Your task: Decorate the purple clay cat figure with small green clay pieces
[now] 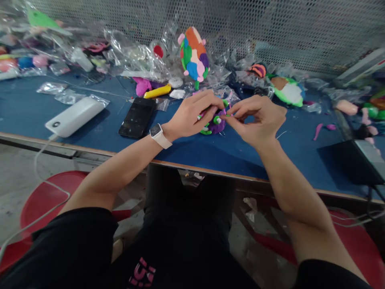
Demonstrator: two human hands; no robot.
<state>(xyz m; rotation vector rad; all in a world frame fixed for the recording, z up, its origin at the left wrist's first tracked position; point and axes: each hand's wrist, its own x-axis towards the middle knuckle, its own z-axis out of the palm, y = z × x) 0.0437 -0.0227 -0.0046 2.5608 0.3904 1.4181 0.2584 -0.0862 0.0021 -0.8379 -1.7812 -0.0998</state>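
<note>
A small modelling-clay figure (219, 127) in purple and green, with white bits and some pink, lies on the blue table in front of me. My left hand (195, 113), with a pale watch (159, 135) on its wrist, reaches over the figure from the left. Its fingers are closed on the figure and hide much of it. From the right, my right hand (260, 118) pinches thumb and forefinger at the figure's upper right edge. A tiny piece of pink and green clay shows at those fingertips; whether it is joined to the figure I cannot tell.
A colourful clay piece (195, 56) stands upright behind my hands. To the left lie a black phone (137, 117), a yellow ridged tool (157, 91) and a white power bank (76, 115) with a cable. Clear bags (135, 52) crowd the back. A dark device (351, 162) sits at right.
</note>
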